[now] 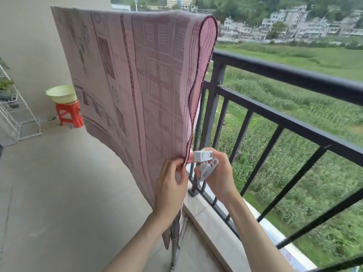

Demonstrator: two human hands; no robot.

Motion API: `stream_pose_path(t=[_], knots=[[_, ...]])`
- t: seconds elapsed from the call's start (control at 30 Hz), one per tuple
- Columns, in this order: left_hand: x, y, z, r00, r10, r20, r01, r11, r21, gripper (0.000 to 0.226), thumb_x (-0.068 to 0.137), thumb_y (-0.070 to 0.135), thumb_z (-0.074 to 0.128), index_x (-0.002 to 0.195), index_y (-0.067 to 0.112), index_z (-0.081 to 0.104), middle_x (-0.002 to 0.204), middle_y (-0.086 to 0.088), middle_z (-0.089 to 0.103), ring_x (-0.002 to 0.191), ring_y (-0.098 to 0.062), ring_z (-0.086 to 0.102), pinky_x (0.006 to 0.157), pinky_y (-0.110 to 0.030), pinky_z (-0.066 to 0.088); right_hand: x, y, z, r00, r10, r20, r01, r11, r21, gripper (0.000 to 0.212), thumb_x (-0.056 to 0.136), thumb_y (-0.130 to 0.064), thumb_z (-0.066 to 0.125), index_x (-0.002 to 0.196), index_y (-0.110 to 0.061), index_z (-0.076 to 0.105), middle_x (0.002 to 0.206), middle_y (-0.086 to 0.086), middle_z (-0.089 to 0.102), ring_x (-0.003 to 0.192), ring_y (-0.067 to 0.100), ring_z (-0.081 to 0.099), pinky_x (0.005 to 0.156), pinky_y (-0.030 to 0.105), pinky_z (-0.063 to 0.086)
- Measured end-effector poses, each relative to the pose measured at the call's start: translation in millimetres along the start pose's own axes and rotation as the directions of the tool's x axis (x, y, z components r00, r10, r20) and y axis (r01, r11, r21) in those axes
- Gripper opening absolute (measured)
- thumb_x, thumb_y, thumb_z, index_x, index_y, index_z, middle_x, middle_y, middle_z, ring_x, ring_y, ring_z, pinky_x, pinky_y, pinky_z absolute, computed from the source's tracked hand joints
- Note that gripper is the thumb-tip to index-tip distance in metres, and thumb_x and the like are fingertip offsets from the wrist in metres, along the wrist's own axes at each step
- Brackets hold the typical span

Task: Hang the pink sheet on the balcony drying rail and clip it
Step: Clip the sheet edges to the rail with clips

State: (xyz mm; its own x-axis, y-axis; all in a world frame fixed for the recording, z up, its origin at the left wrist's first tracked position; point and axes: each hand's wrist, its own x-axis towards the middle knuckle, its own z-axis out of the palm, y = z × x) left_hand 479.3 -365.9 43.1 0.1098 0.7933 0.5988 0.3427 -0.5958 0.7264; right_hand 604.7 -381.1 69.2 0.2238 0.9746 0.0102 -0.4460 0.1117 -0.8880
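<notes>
Pink sheet (137, 79) draped limp, light over the rail. Left hand (170, 185) pinched its hemmed edge; right hand (218, 177) gripped white clip (204, 161). Best clipped at the hem.

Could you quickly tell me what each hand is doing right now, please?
Left hand: pinches the edge of the pink sheet.
Right hand: grips a white clip, right beside the sheet's edge.
</notes>
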Motion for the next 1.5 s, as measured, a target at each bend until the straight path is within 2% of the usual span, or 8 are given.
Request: stream_pose_path(t=[0.2, 0.33, 0.5, 0.73, 0.87, 0.97, 1.13, 1.5], knots=[[-4, 5, 9, 0.992, -0.124, 0.011, 0.124, 0.992, 0.009, 0.025, 0.081, 0.011, 0.066, 0.103, 0.011, 0.053, 0.093, 0.005, 0.048, 0.083, -0.005, 0.048, 0.072, 0.001, 0.035, -3, 0, 2, 1.000, 0.017, -0.019, -0.017, 0.999, -0.029, 0.034, 0.072, -0.034, 0.042, 0.094, -0.008, 0.045, 0.095, 0.022, 0.034, 0.056, 0.020, 0.028, 0.048, 0.025, 0.032], [-4, 9, 14, 0.992, -0.118, -0.035, 0.120, 0.992, 0.044, 0.026, 0.081, 0.008, 0.066, 0.102, 0.010, 0.050, 0.090, 0.003, 0.047, 0.077, -0.009, 0.048, 0.067, 0.003, 0.034, -5, -5, -1, 1.000, 0.014, -0.002, -0.014, 0.999, -0.044, 0.023, 0.071, -0.031, 0.042, 0.075, -0.009, 0.048, 0.086, 0.027, 0.052, 0.050, 0.018, 0.029, 0.046, 0.025, 0.029], [-7, 1, 13, 0.996, -0.069, -0.052, 0.071, 0.997, 0.037, 0.032, 0.081, 0.010, 0.066, 0.099, 0.024, 0.043, 0.092, 0.003, 0.047, 0.079, -0.003, 0.045, 0.070, 0.001, 0.034, -4, -6, -6, 1.000, 0.001, 0.010, -0.001, 1.000, -0.004, 0.020, 0.075, -0.027, 0.036, 0.076, -0.010, 0.046, 0.086, 0.007, 0.072, 0.044, 0.012, 0.042, 0.048, 0.025, 0.030], [-5, -1, 22, 0.996, -0.024, -0.082, 0.033, 0.993, 0.112, 0.020, 0.078, 0.011, 0.070, 0.092, 0.007, 0.056, 0.092, 0.001, 0.046, 0.080, 0.000, 0.041, 0.074, 0.003, 0.032, -3, -1, -11, 0.999, 0.040, -0.035, -0.041, 0.999, -0.035, 0.020, 0.075, -0.030, 0.038, 0.077, -0.014, 0.050, 0.098, 0.021, 0.062, 0.047, 0.011, 0.041, 0.044, 0.021, 0.036], [-3, 0, 26, 0.991, -0.034, -0.130, 0.051, 0.990, 0.130, 0.017, 0.078, 0.010, 0.069, 0.089, 0.005, 0.057, 0.090, -0.007, 0.052, 0.077, -0.010, 0.047, 0.073, -0.008, 0.034, -3, -2, -11, 0.998, 0.052, -0.033, -0.054, 0.996, -0.077, 0.019, 0.075, -0.033, 0.038, 0.078, -0.016, 0.048, 0.101, 0.022, 0.061, 0.050, 0.013, 0.041, 0.045, 0.021, 0.036], [-4, 0, 26, 0.988, -0.036, -0.150, 0.054, 0.992, 0.118, 0.010, 0.080, 0.002, 0.063, 0.088, 0.003, 0.058, 0.089, -0.010, 0.052, 0.077, -0.006, 0.046, 0.073, -0.001, 0.033, -6, -1, -11, 0.999, 0.039, 0.007, -0.038, 0.995, -0.087, 0.018, 0.077, -0.033, 0.040, 0.076, -0.016, 0.043, 0.091, 0.019, 0.066, 0.058, 0.021, 0.031, 0.052, 0.028, 0.028], [-7, 2, 25, 0.985, -0.067, -0.158, 0.079, 0.994, 0.070, 0.008, 0.080, 0.015, 0.054, 0.084, 0.007, 0.056, 0.086, 0.000, 0.050, 0.075, 0.000, 0.040, 0.071, 0.003, 0.030, -19, 5, -20, 0.991, -0.082, -0.102, 0.065, 0.984, -0.165, 0.024, 0.081, -0.035, 0.053, 0.082, -0.012, 0.051, 0.060, -0.002, 0.045, 0.046, 0.014, 0.034, 0.048, 0.028, 0.023], [-9, 5, 26, 0.993, 0.001, -0.116, 0.008, 0.997, 0.079, 0.014, 0.074, -0.007, 0.064, 0.073, 0.004, 0.055, 0.074, -0.010, 0.054, 0.069, -0.007, 0.043, 0.067, -0.014, 0.033, -64, 2, -24, 0.919, -0.293, -0.263, 0.189, 0.914, -0.358, 0.013, 0.079, -0.019, 0.069, 0.077, -0.011, 0.058, 0.059, -0.006, 0.052, 0.054, 0.018, 0.038, 0.046, 0.019, 0.035]])
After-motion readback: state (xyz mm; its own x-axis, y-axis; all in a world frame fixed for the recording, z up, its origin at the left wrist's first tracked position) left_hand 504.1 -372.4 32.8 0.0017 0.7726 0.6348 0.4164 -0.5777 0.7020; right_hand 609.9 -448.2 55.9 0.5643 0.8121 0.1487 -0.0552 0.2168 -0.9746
